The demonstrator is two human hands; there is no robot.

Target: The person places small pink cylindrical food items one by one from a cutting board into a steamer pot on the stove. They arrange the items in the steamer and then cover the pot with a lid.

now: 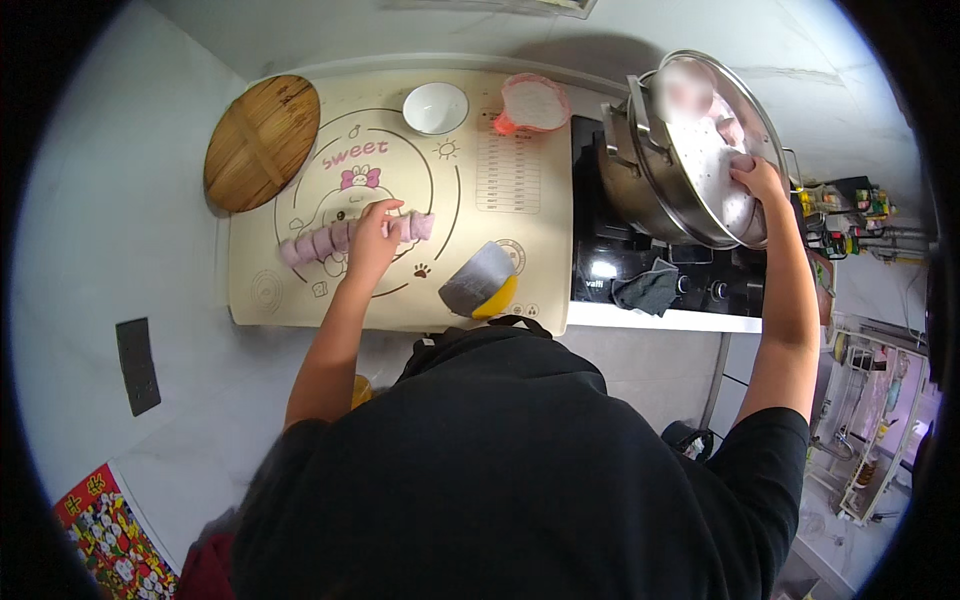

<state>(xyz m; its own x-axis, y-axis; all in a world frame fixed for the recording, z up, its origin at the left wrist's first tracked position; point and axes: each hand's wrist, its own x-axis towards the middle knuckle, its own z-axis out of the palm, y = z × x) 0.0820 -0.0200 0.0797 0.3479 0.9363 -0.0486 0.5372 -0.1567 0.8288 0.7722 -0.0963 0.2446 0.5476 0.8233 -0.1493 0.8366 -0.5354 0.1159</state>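
Observation:
A row of cut purple dough pieces [319, 244] lies on the cream silicone baking mat [502, 232]. My left hand [377, 231] is over the row, fingers bent around its right part; whether it grips a piece is hidden. At the right, my right hand [759, 178] holds a purple dough piece [742, 163] at the white perforated surface of the steamer tier [709, 169]. Further dough pieces [729, 131] rest towards the back of that tier. A metal dough scraper with a yellow handle [478, 281] lies near the mat's front edge.
A round wooden lid [262, 144] lies at the mat's back left. Along the back stand a white bowl [436, 109] and a pink scoop-like container of white powder [534, 103]. The steamer stands on a black gas hob [592, 266], with a dark cloth [646, 291] near its knobs.

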